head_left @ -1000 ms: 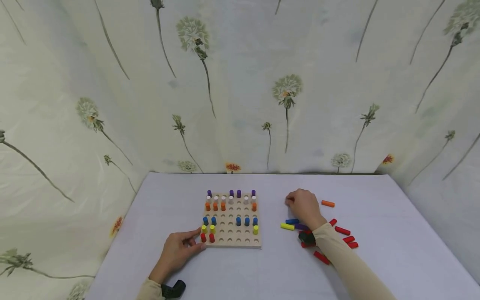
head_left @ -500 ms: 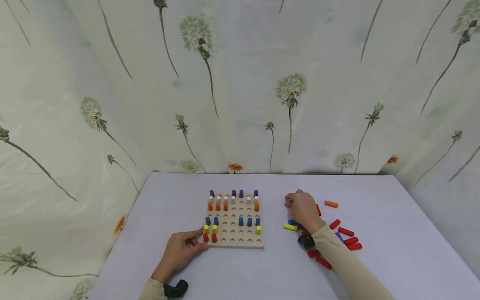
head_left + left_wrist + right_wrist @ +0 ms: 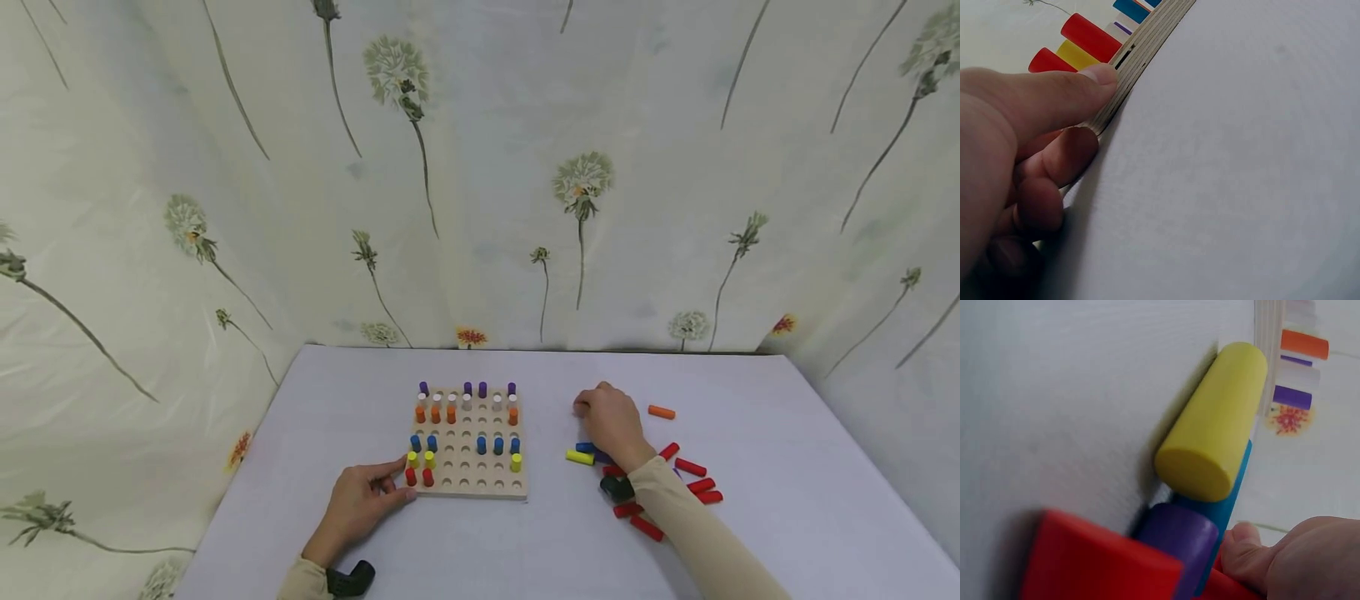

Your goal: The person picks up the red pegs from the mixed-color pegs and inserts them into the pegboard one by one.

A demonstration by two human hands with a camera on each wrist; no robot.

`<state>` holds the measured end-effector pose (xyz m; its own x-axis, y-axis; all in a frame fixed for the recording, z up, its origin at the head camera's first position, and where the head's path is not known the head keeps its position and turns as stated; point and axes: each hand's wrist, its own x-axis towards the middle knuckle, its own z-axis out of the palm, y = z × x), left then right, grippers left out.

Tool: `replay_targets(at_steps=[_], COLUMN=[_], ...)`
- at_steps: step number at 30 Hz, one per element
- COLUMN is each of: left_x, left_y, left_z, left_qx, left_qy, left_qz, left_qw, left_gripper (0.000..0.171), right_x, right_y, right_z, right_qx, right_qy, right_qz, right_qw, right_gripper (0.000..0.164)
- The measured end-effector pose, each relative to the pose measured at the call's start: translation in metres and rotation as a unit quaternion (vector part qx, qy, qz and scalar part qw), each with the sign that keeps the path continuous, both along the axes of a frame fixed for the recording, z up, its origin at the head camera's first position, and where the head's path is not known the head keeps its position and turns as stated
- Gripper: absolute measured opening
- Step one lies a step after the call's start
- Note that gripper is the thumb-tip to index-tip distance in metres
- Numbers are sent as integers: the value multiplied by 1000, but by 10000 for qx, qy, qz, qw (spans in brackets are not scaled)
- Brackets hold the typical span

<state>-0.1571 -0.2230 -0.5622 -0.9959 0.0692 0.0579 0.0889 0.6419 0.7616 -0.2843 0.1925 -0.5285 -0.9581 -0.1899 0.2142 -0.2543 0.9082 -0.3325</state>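
At its near-left corner, the pale wooden board (image 3: 457, 456), toward the left edge of the table (image 3: 487, 550), sits pinched in the left grip (image 3: 358, 500). Upright pegs (image 3: 482, 446) fill some holes: 4 purple, 6 white, 4 orange, 5 blue, 3 yellow, 2 red. Beyond a loose yellow peg (image 3: 580, 457), the right grip (image 3: 611, 423) curls; whether it holds anything, I cannot tell.

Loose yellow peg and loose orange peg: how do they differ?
The loose yellow peg lies beside a blue peg; the loose orange peg lies by itself. The yellow one is nearer the board, the orange one farther off. Both lie on their sides on the table.
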Motion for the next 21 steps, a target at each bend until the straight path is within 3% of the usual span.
replay_targets(at_steps=[8,21], left_x=[0,0], left_y=[-1,0], left_z=[2,2], left_qx=[13,68], left_qy=[-67,-26], left_qz=[15,10], left_qw=[10000,10000], left_gripper=[51,49], right_x=[7,22], right_y=[0,-3], right_z=[5,26], right_qx=[-126,-61], right_qy=[-129,-507], right_qz=[-103,-143], right_qw=[9998,9986], right_gripper=[7,15])
